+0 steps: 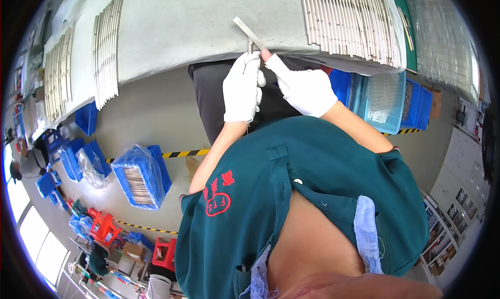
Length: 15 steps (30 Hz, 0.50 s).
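Left hand: white-gloved, fingers curled and clamped round a slender metal rod, near the desk's front edge.
Right hand: white-gloved too (one fingertip pokes out bare), pinched on the lower end of a pale flat strip.
Slender metal rod: in the left fist, its upper end showing above the glove, most of its length hidden by the fingers.
Pale flat strip: slanting up and left from the right hand, crossing the rod's upper end; whether the two touch, I cannot tell.
Desk: just beyond both hands, covered with a pale grey cloth.
Right-hand row of rods: many thin metallic rods laid side by side.
Left-hand rows of rods: a narrow group and, farther left, another.
Clear plastic trays: stacked at the far right, beyond the cloth.
Light-blue basket: below the desk on the right, with clear plastic pieces inside.
Green shirt: worn by the person, short-sleeved.
Blue bin: on the floor at left, plastic-wrapped.
Red stools: one lower left, another nearer.
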### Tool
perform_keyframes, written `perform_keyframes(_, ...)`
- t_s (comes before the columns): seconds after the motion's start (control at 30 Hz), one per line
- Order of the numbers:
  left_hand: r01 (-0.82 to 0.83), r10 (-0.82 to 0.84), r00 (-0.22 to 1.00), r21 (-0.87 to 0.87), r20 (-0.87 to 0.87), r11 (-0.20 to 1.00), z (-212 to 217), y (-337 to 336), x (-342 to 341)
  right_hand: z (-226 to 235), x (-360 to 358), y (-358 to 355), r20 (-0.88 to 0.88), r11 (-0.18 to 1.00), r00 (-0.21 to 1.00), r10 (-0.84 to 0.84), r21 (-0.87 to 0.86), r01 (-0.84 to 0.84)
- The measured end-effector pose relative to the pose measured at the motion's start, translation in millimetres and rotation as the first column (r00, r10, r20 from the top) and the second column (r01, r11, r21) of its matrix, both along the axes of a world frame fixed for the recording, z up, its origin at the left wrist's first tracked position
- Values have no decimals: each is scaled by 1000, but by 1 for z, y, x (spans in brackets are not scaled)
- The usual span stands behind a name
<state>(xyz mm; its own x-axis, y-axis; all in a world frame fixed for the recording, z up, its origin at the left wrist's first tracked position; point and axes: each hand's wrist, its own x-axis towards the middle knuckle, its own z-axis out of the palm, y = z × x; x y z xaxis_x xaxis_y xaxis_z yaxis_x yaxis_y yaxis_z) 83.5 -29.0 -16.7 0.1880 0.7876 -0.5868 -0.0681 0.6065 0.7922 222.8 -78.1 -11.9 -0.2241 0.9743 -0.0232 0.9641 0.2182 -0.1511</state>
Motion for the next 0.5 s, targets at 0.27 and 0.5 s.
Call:
perform_keyframes(0.27, 28, -28, 1000, 18, 10, 999, -2, -1, 0, -9, 4, 18, -170, 998, 984, -51, -40, 45)
perform_keyframes(0.5, 38, -39, 999, 45, 13, 998, 3, -3, -2, 1, 8, 18, -506, 994, 855, -108, -50, 96)
